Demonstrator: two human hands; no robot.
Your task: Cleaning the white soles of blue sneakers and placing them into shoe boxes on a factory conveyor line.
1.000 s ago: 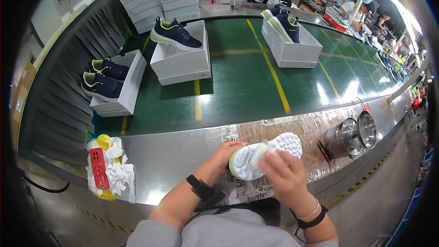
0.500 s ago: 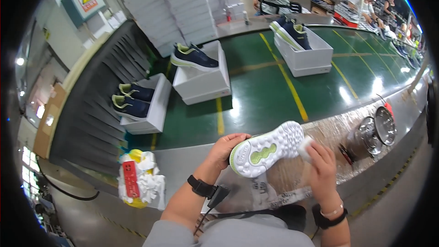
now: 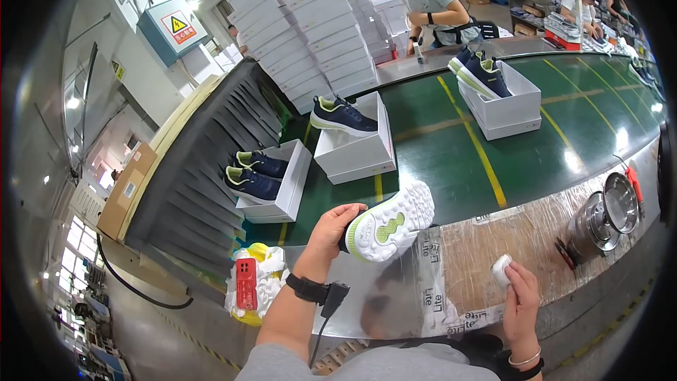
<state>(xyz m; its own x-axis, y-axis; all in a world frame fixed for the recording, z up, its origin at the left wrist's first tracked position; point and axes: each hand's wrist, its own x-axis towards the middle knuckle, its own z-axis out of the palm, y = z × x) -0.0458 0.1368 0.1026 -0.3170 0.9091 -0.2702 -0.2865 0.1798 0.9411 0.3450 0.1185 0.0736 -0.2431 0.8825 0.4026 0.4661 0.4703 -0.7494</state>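
Left hand: this hand (image 3: 331,231) is gripping the heel end of a shoe (image 3: 391,224), fingers closed around it.
Held shoe: it is tilting sole-out above the near edge of the green belt (image 3: 441,169), outside any box.
Right hand: this hand (image 3: 522,298) is pinching a white wad (image 3: 501,270), well apart from the sole, over the taped brown sheet (image 3: 462,271).
Sole: it is looking mostly clean, so wiping seems well along; remaining marks are too small to tell.
Middle box: this box (image 3: 358,157) is showing one shoe (image 3: 345,116) resting across its rim; its match is apparently the held one.
Other boxes: the left box (image 3: 295,187) and right box (image 3: 504,118) are each holding two shoes, seemingly further along.
Obstacles: a metal pot (image 3: 587,229) is standing right of the wad; a cable (image 3: 319,339) is dangling by the left wrist.
Beyond: a co-worker (image 3: 437,7) is standing across the belt.
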